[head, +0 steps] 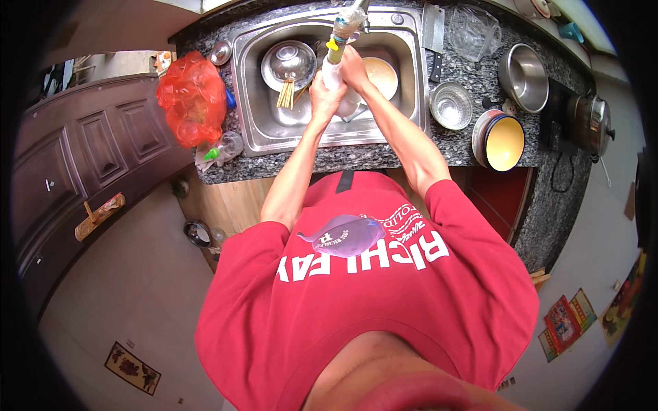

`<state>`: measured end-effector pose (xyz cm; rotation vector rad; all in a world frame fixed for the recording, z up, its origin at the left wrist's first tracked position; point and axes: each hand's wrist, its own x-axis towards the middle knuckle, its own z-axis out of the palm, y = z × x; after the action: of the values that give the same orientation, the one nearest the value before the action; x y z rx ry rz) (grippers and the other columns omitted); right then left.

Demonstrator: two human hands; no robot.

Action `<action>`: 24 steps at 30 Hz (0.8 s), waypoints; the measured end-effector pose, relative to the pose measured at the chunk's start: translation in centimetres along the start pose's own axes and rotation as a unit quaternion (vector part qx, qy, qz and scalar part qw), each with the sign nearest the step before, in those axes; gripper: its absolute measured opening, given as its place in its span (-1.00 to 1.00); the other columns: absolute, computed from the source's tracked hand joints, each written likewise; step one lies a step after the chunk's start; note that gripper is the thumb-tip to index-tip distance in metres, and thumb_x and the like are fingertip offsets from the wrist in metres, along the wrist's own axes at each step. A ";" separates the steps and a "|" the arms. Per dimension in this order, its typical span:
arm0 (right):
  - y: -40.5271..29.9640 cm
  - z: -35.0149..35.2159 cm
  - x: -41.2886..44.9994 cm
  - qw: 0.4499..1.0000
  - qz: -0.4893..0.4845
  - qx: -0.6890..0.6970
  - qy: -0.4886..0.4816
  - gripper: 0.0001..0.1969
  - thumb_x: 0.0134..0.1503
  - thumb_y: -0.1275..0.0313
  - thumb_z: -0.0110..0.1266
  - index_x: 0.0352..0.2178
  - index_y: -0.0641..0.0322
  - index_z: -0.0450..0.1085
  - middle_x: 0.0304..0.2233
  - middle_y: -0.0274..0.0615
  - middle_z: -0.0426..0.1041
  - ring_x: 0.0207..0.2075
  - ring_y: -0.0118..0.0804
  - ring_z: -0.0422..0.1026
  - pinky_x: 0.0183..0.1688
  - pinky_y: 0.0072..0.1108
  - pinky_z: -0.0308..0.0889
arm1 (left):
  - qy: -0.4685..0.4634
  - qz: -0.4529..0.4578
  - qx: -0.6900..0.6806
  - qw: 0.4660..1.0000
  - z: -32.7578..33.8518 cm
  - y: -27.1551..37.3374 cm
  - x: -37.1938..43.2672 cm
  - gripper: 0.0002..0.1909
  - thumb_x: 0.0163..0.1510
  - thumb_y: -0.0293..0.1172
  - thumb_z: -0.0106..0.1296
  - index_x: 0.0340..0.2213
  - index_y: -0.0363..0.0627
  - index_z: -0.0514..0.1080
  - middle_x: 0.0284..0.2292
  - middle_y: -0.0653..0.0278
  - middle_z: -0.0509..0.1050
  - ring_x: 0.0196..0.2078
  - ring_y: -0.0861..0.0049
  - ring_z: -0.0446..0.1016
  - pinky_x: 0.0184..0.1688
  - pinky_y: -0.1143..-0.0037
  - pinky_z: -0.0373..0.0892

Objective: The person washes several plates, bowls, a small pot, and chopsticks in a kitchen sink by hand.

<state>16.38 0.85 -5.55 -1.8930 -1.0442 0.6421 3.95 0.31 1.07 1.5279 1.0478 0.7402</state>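
Both my hands are over a stainless steel sink (329, 144), beneath a tap extension (337, 47) wrapped in clear plastic with a yellow tie. My left hand (326, 97) grips a smooth white dish (349, 104), whose exact kind is partly hidden by the hand. Close against it on the right is my right hand (353, 71); its fingertips are hidden behind the tap extension. An upturned steel bowl (289, 57) and several wooden chopsticks (286, 95) lie in the sink's left part. To the right of my hands rests a pale round bowl (381, 77).
Left of the sink are a red plastic bag (191, 100), a steel lid (221, 53) and a clear bottle (229, 145). A cleaver (434, 31), clear plastic bag (475, 33), steel colander (451, 105), steel basin (523, 78), stacked yellow bowl (504, 143) and lidded pot (589, 125) stand right.
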 end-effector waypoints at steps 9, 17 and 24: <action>-7.0 -3.0 -9.9 0.985 -0.126 0.097 -0.068 -0.63 0.01 0.47 -0.08 -0.11 0.36 0.23 0.01 0.07 0.17 0.11 -0.03 0.06 0.11 -0.39 0.00 | 0.040 -0.171 -0.382 0.907 -2.1 -3.7 1.5 -0.64 -0.04 -0.62 -0.11 -0.14 -0.28 0.21 -0.26 0.16 0.39 -0.23 0.40 0.41 -0.16 0.45 0.38; -3.8 -2.4 -7.8 0.790 0.288 0.532 0.097 -0.53 -0.04 0.46 0.10 -0.10 0.40 0.16 -0.19 -0.07 0.34 -0.19 -0.25 0.38 -0.21 -0.52 0.34 | -0.009 -0.237 -0.435 0.869 -5.4 -2.9 0.1 -0.54 0.01 -0.55 -0.14 -0.02 -0.30 0.11 -0.09 0.09 0.29 -0.04 0.34 0.29 0.04 0.36 0.21; -4.7 0.3 -6.7 0.751 0.340 0.560 0.088 -0.56 -0.15 0.64 0.14 -0.16 0.40 0.27 -0.23 -0.09 0.40 -0.19 -0.24 0.39 -0.12 -0.46 0.32 | 0.231 -0.266 -0.381 0.855 -2.9 -6.4 1.7 -0.67 0.04 -0.41 -0.17 -0.14 -0.30 0.22 -0.21 0.11 0.36 -0.24 0.32 0.43 -0.22 0.41 0.42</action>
<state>10.74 -3.40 -1.46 -1.1022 0.2797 1.1296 0.69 3.21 -4.67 0.3450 1.2399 0.9816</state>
